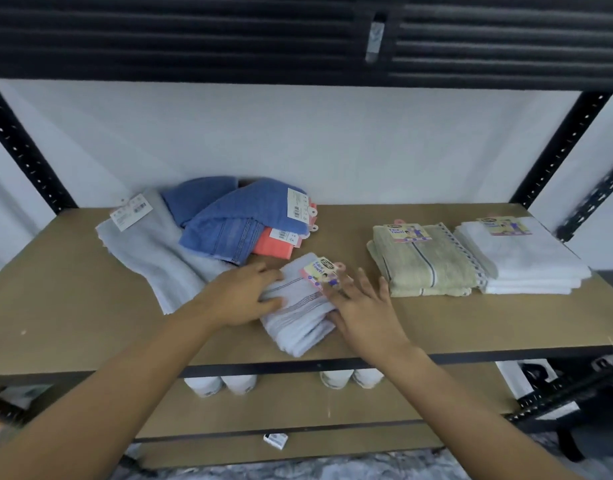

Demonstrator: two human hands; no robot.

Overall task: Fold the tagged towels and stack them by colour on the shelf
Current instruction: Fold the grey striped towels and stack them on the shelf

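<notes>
Folded white towel (300, 315) sits at the front of the shelf (90, 306), soft, light, floppy; left hand (242, 296) presses it flat, right hand (364, 308) splayed alongside, neither grip closed. Best lifted from beneath both ends.

The shelf (90, 306) holds two blue towels (229, 223), one grey towel (152, 251), one coral towel (274, 247), one white towel (298, 323), one beige stack (426, 268) and one white stack (530, 261); four cups (203, 385) stand below.
</notes>
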